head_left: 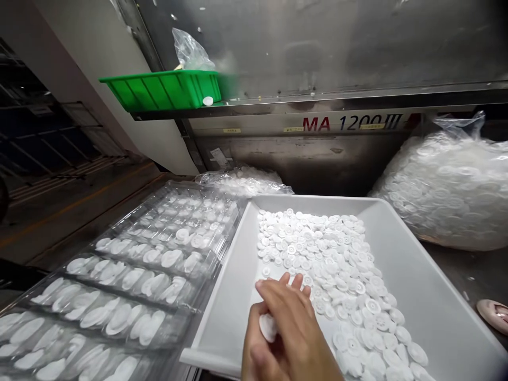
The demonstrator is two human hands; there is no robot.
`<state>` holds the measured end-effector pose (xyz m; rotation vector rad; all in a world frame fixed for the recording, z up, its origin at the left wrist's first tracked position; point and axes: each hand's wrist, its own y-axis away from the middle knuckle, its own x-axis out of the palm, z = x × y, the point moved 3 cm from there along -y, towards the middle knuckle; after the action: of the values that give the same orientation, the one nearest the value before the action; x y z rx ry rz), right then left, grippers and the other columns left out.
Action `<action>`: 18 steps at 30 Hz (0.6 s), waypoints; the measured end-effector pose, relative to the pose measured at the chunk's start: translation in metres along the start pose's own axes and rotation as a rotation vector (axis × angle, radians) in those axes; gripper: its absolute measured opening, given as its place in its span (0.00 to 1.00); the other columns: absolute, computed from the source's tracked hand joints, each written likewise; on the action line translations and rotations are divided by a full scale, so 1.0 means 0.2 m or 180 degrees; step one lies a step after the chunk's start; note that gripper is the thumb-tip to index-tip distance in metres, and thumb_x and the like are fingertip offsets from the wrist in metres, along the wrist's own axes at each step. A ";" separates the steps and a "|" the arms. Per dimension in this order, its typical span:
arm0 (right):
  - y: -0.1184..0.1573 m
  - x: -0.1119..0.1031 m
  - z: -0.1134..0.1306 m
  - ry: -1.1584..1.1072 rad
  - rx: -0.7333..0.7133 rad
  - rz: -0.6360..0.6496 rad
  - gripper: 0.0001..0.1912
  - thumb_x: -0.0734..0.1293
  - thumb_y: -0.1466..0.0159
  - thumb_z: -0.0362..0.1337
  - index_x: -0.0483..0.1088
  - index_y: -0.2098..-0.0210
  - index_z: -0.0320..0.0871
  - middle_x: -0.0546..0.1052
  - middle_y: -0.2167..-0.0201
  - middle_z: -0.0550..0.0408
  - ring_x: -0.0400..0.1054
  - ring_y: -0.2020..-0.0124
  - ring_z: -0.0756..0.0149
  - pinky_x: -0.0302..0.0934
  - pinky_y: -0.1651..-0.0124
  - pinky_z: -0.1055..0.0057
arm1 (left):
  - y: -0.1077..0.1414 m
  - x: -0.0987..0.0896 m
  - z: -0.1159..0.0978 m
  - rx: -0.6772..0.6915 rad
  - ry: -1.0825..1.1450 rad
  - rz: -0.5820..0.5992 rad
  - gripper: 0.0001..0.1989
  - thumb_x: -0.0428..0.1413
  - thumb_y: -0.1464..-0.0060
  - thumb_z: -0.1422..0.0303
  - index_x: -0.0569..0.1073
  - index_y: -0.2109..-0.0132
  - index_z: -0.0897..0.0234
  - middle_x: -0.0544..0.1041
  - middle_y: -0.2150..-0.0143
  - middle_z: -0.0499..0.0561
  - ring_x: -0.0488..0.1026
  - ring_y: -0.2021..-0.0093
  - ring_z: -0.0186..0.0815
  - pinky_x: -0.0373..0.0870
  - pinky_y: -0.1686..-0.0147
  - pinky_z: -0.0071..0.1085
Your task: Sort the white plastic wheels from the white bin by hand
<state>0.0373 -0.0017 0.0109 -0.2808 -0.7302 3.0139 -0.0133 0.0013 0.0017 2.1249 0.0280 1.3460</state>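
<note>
Both hands are together over the near left part of a pale grey tray (222, 296). My left hand (251, 333) is cupped underneath, its fingertips showing beyond the other hand. My right hand (299, 330) lies across it with fingers bent over. Between the two hands a white plastic disc (268, 328) is visible, tilted on edge; the palms are hidden, so I cannot tell whether more discs are inside. Many loose round white discs (353, 286) with ringed faces lie spread over the tray floor, right beside and beyond my hands.
Left of the tray, clear plastic blister trays (115, 251) hold rows of white discs. A bulging clear bag (448, 185) of discs stands right; another bag (250, 180) lies behind. A green bin (159, 90) sits on the machine ledge (270, 106). A pinkish rounded object (494, 313) is at the right edge.
</note>
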 end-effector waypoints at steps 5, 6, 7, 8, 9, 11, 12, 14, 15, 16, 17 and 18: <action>-0.02 -0.12 0.02 0.0681 -0.0366 -0.0162 0.19 0.54 0.32 0.40 0.56 0.43 0.48 0.63 0.44 0.51 0.53 0.41 0.56 0.51 0.43 0.58 | -0.04 0.01 0.00 -0.0259 0.0054 -0.0015 0.20 0.47 0.46 0.65 0.68 0.46 0.60 0.74 0.50 0.53 0.65 0.43 0.44 0.58 0.43 0.39; -0.02 -0.16 0.02 0.0855 -0.0304 -0.0174 0.19 0.54 0.33 0.37 0.56 0.43 0.48 0.60 0.43 0.51 0.52 0.40 0.55 0.52 0.43 0.57 | -0.04 0.01 0.00 -0.0204 0.0040 -0.0022 0.20 0.47 0.46 0.66 0.69 0.47 0.61 0.74 0.49 0.54 0.65 0.43 0.44 0.58 0.43 0.40; -0.02 -0.19 0.01 0.1055 -0.0248 -0.0131 0.20 0.55 0.34 0.36 0.56 0.43 0.48 0.58 0.41 0.51 0.50 0.39 0.53 0.52 0.44 0.55 | -0.04 0.01 0.00 -0.0131 0.0034 -0.0010 0.19 0.48 0.46 0.67 0.70 0.47 0.62 0.74 0.49 0.54 0.64 0.43 0.44 0.57 0.43 0.40; -0.01 -0.21 0.01 0.1253 -0.0222 -0.0043 0.20 0.56 0.35 0.36 0.57 0.43 0.49 0.55 0.40 0.51 0.48 0.39 0.51 0.53 0.45 0.53 | -0.04 0.00 0.01 -0.0049 0.0055 0.0034 0.19 0.48 0.47 0.69 0.71 0.48 0.62 0.73 0.48 0.55 0.63 0.42 0.44 0.55 0.42 0.41; -0.01 -0.24 0.00 0.1432 -0.0229 0.0062 0.19 0.57 0.35 0.36 0.58 0.44 0.50 0.53 0.40 0.51 0.47 0.39 0.49 0.53 0.46 0.51 | -0.04 0.01 0.01 0.0023 0.0111 0.0119 0.18 0.48 0.47 0.70 0.72 0.50 0.63 0.73 0.47 0.55 0.62 0.41 0.45 0.54 0.41 0.41; 0.00 -0.27 -0.01 0.1671 -0.0341 0.0223 0.17 0.60 0.37 0.37 0.61 0.49 0.50 0.52 0.40 0.50 0.46 0.40 0.46 0.53 0.48 0.48 | -0.04 0.01 0.01 0.0081 0.0309 0.0365 0.18 0.47 0.48 0.70 0.74 0.52 0.63 0.72 0.46 0.53 0.60 0.40 0.45 0.52 0.40 0.41; 0.01 -0.29 -0.01 0.1748 -0.0408 0.0261 0.15 0.62 0.38 0.36 0.63 0.52 0.50 0.53 0.40 0.50 0.47 0.41 0.45 0.54 0.50 0.48 | -0.04 0.02 0.01 0.0062 0.0426 0.0489 0.18 0.46 0.48 0.69 0.74 0.52 0.63 0.72 0.45 0.52 0.59 0.39 0.44 0.51 0.40 0.41; 0.02 -0.30 -0.01 0.1898 -0.0521 0.0245 0.11 0.65 0.41 0.34 0.65 0.57 0.49 0.55 0.42 0.50 0.50 0.43 0.45 0.57 0.54 0.50 | -0.04 0.03 0.01 0.0001 0.0618 0.0671 0.20 0.45 0.47 0.69 0.73 0.51 0.64 0.71 0.44 0.51 0.59 0.39 0.43 0.49 0.39 0.40; 0.02 -0.31 -0.01 0.1965 -0.0566 0.0209 0.11 0.65 0.41 0.33 0.66 0.59 0.49 0.56 0.43 0.50 0.51 0.44 0.45 0.58 0.56 0.51 | -0.04 0.04 0.01 -0.0045 0.0693 0.0737 0.20 0.44 0.47 0.70 0.72 0.49 0.65 0.70 0.44 0.52 0.58 0.39 0.42 0.49 0.39 0.40; 0.03 -0.31 -0.01 0.2015 -0.0603 0.0166 0.11 0.65 0.42 0.31 0.66 0.60 0.49 0.57 0.44 0.50 0.52 0.45 0.46 0.59 0.57 0.53 | -0.04 0.04 0.01 -0.0096 0.0761 0.0782 0.21 0.44 0.47 0.70 0.70 0.47 0.67 0.69 0.43 0.52 0.58 0.39 0.42 0.48 0.38 0.40; 0.04 -0.31 -0.01 0.2045 -0.0628 0.0124 0.12 0.65 0.42 0.30 0.66 0.59 0.49 0.58 0.44 0.50 0.54 0.46 0.47 0.61 0.58 0.55 | -0.04 0.05 0.01 -0.0143 0.0828 0.0815 0.22 0.44 0.47 0.71 0.68 0.46 0.69 0.68 0.43 0.53 0.58 0.39 0.42 0.48 0.38 0.40; 0.04 -0.31 0.00 0.2055 -0.0652 0.0090 0.13 0.64 0.42 0.29 0.66 0.59 0.49 0.59 0.45 0.50 0.55 0.47 0.49 0.62 0.59 0.57 | -0.04 0.05 0.01 -0.0194 0.0876 0.0839 0.23 0.44 0.48 0.72 0.67 0.45 0.70 0.68 0.42 0.54 0.58 0.39 0.41 0.48 0.38 0.39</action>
<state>0.0988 -0.0133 0.0173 -1.1956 -0.9439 2.5982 -0.0032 0.0104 0.0051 1.9279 -0.1848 1.7626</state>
